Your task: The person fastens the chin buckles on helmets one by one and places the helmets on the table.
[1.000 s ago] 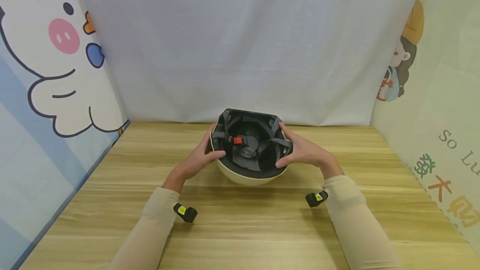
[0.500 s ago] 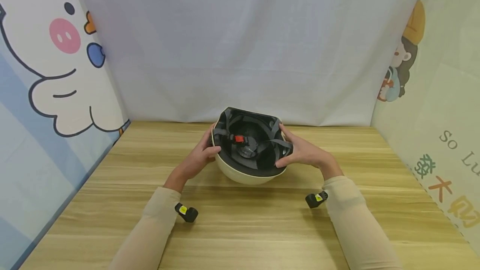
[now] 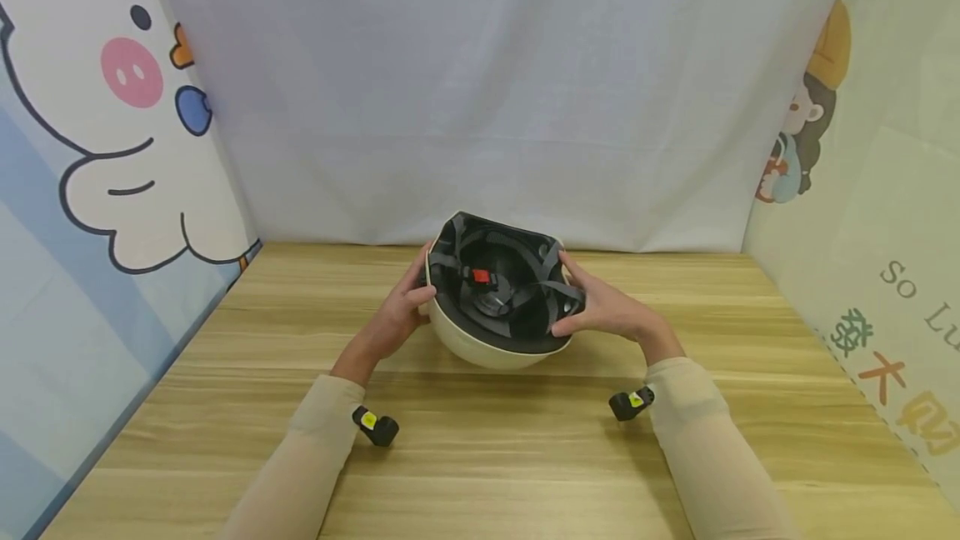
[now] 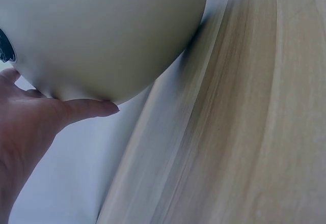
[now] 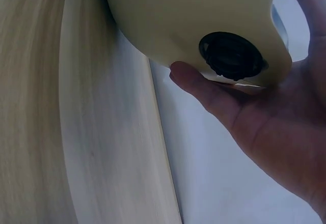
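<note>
A cream helmet (image 3: pixel 487 348) lies upside down on the wooden table, its black lining facing up. Grey straps cross the hollow, and a red buckle (image 3: pixel 481 276) sits on one of them. On the helmet's left side my left hand (image 3: pixel 393 315) grips the shell, thumb along the rim. My right hand (image 3: pixel 611 302) holds the opposite side with its thumb near the front rim. Fingers of both hands are partly hidden behind the shell. In the right wrist view, a round black vent (image 5: pixel 232 56) shows on the shell beside my right thumb.
The wood-grain table (image 3: pixel 495 473) runs back to a white cloth (image 3: pixel 480 90). Printed panels with cartoon figures stand at the left (image 3: pixel 135 148) and the right (image 3: pixel 847 215). A small black camera is worn at each wrist.
The helmet has turned slightly, its far left corner shifting up and right. My left thumb has slid from inside the rim to its outer edge. My right hand has hardly moved.
</note>
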Demonstrator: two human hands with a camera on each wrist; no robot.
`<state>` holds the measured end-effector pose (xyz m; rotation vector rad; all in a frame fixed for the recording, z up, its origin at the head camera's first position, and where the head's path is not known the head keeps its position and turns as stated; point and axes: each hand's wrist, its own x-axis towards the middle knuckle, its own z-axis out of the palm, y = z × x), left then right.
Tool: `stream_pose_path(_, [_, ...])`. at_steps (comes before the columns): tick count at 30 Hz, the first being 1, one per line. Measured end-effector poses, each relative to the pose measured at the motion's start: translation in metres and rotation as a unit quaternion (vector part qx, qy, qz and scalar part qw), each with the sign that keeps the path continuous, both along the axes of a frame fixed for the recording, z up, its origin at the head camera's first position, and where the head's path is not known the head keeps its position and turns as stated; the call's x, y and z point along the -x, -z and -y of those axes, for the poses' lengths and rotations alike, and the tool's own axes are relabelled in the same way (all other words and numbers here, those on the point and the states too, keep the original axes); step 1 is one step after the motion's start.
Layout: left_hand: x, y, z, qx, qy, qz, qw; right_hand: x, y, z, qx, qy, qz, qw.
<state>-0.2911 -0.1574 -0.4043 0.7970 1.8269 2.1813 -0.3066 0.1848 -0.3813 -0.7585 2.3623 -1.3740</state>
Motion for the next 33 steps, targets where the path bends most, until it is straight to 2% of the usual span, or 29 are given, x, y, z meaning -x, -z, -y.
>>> stream_pose_path(13, [0.0,-0.0007,0.0019,0.005,0.011,-0.001,0.9999,-0.0021,-0.0003,-0.002,0.02,-0.014,0.018,0.9995])
stream_pose_path(22, [0.0,0.0005,0.0023,-0.01,0.005,-0.006,0.9999,-0.0003,0.0036,-0.0001,0.026,-0.018,0.024,0.9992])
stream_pose_path(29, [-0.0005,-0.0009,0.0021,-0.007,-0.001,-0.01,0.9999,0.0031,0.0027,0.0004,-0.016,-0.007,-0.067,0.9976])
stream_pose_path(33, [-0.0008,-0.0024,0.002,-0.004,-0.003,-0.014,0.9999,0.0047,0.0022,0.0022,-0.019,-0.031,-0.081,0.9961])
